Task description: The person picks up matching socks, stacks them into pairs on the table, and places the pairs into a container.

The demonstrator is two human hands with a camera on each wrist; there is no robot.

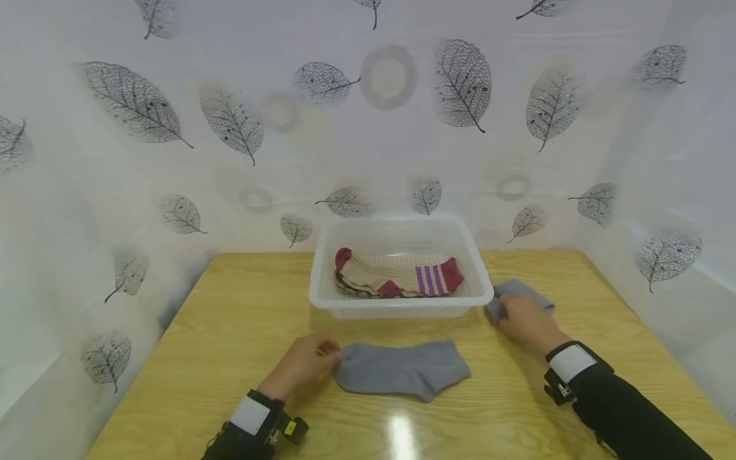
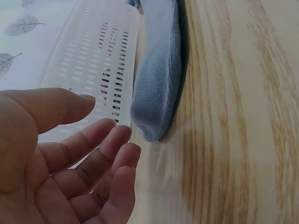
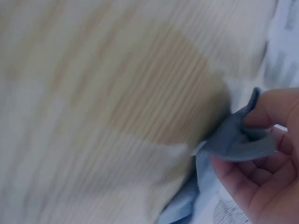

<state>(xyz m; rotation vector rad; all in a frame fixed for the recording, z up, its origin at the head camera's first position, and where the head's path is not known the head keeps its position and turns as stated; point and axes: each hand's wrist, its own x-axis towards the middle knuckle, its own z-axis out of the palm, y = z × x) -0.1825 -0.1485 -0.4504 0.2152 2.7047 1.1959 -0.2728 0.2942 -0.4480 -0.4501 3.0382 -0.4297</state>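
One grey-blue sock (image 1: 399,368) lies flat across the table in front of the basket. Beside its toe end is my left hand (image 1: 308,359); in the left wrist view the fingers (image 2: 122,184) are loosely bent, with a small gap to the sock (image 2: 159,70) and nothing held. To the right of the basket, my right hand (image 1: 526,319) pinches a second grey-blue sock (image 1: 520,291) between thumb and fingers. The right wrist view shows the edge of this sock (image 3: 233,140) folded up in that pinch, while its rest hangs down or lies beyond.
A white perforated plastic basket (image 1: 402,306) stands at the back middle of the wooden table (image 1: 241,300). Inside lie beige socks (image 1: 368,273) with dark red toes and heels and purple stripes. A leaf-print curtain (image 1: 345,147) surrounds the back and sides.
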